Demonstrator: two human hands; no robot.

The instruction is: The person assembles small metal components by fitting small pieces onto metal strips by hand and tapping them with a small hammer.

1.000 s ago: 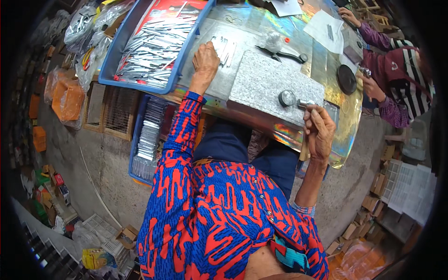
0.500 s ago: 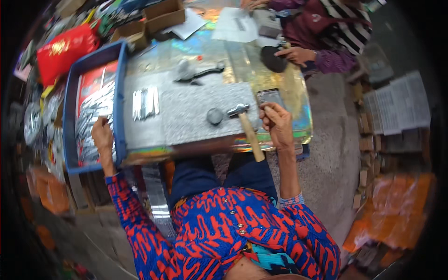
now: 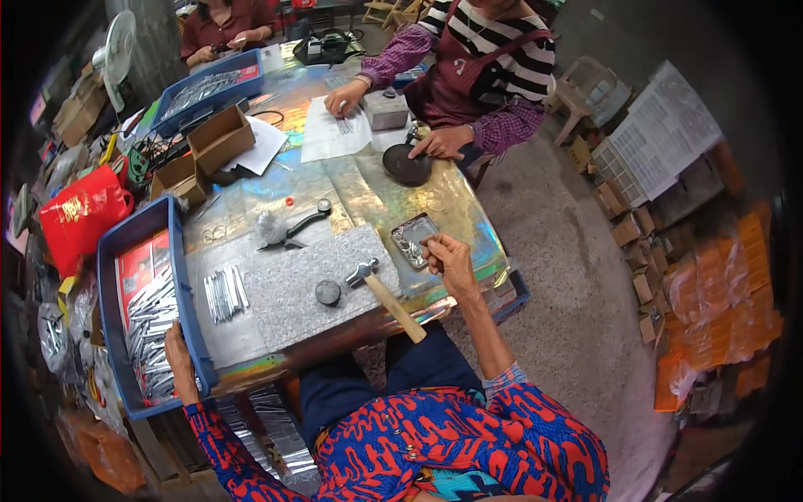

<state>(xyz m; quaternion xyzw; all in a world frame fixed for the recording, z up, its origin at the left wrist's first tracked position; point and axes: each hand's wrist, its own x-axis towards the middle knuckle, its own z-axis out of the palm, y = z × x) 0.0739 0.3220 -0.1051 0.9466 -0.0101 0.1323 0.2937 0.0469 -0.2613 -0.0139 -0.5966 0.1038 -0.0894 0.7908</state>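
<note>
My left hand [image 3: 178,358] is at the right inner side of the blue bin [image 3: 194,322], beside a heap of slim silvery metal pieces [image 3: 150,335]; its fingertips are hidden. My right hand [image 3: 452,261] hovers at the edge of a small metal tray of tiny parts [image 3: 413,242], thumb and fingers pinched; whatever they hold is too small to make out. On a grey speckled slab [image 3: 293,293] lie a hammer [image 3: 386,299] with a wooden handle and a round dark metal block [image 3: 328,292]. Left of the slab, similar metal pieces [image 3: 226,294] form a neat row.
A black-handled tool [image 3: 308,222] and a clear plastic bundle [image 3: 270,227] lie behind the slab. Across the table a co-worker's hand [image 3: 442,142] touches a round black object [image 3: 407,165]. Open cardboard boxes [image 3: 220,142] and a red bag [image 3: 84,213] stand at the left.
The view has shifted and tilted, showing more of the far table. My left hand has moved down against the bin's right side. My right hand stays pinched near the small tray.
</note>
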